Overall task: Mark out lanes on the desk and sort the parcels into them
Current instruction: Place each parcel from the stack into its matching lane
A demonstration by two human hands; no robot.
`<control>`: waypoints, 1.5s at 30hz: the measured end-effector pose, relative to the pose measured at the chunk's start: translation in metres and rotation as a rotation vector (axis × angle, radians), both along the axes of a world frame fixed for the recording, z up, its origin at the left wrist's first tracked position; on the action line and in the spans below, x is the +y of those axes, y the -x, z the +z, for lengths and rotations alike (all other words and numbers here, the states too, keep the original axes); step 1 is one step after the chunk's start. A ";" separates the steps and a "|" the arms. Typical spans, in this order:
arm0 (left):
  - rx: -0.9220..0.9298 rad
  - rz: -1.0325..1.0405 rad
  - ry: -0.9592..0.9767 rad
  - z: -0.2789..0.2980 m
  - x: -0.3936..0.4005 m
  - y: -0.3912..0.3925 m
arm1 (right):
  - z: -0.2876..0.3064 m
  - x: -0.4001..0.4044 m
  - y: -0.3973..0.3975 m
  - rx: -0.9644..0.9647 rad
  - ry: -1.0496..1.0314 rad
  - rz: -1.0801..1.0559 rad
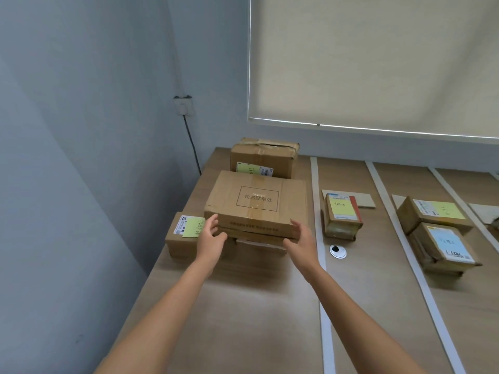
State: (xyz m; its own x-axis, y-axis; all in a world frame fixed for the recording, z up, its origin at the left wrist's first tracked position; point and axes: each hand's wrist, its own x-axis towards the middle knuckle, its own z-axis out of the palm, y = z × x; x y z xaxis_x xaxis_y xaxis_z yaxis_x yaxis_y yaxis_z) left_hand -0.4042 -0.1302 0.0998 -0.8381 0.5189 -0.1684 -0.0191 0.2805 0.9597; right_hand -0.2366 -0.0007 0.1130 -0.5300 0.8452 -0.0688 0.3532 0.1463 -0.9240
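- Flat box [256, 203] sits dead ahead of both hands, in the leftmost lane, its near face between the two palms. It rests on top of another parcel [259, 242], only partly visible beneath its near edge.
- Long axis runs left–right, across the line of the forearms; the short axis points away toward the wall.
- Left hand [212, 236] is at the near-left corner, fingers straight and spread, tips touching or just off the side face — cannot tell which. Nothing gripped.
- Right hand [299, 238] is at the near-right corner, fingers loosely extended against the end of the near face. Also no curl round the box. Both hands about equally near; the left reaches slightly further in.
- Judgement: hands bracket the box for a two-handed lift or a squaring-up; a lift would need the palms to press inward first.
- Just outside the left hand: small box [186, 236] with a green note, touching or nearly touching the fingers — little room that side.
- Beyond the flat box: tall box [263, 160], close behind it, so little room to push it away from the body.
- Just outside the right hand: tape strip [317, 228] marking the lane edge, then a grommet [337, 251] and a small parcel [341, 218] in the next lane.
- Toward the body the desk [243, 306] is bare in this lane; that is the open direction. Desk's left edge lies near, past the small box.
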 end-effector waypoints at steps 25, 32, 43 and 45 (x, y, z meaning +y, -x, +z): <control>-0.162 0.172 -0.013 -0.013 0.033 0.059 | -0.039 0.057 0.012 0.037 0.320 -0.208; -0.131 0.152 -0.092 0.017 0.016 0.020 | -0.011 0.039 -0.031 0.109 0.240 -0.217; -0.085 0.091 -0.059 0.030 0.018 -0.083 | -0.001 0.030 -0.142 0.171 0.155 -0.256; -0.058 0.082 -0.044 0.032 0.023 -0.110 | -0.003 0.033 -0.170 0.166 0.162 -0.280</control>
State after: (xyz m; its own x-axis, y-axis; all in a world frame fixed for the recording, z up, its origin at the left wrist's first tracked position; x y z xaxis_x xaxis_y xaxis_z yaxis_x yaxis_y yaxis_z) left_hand -0.2941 -0.1069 0.1320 -0.8673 0.4573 -0.1965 -0.0963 0.2331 0.9677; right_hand -0.0664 0.0326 0.1103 -0.2947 0.9443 -0.1462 0.2018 -0.0880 -0.9755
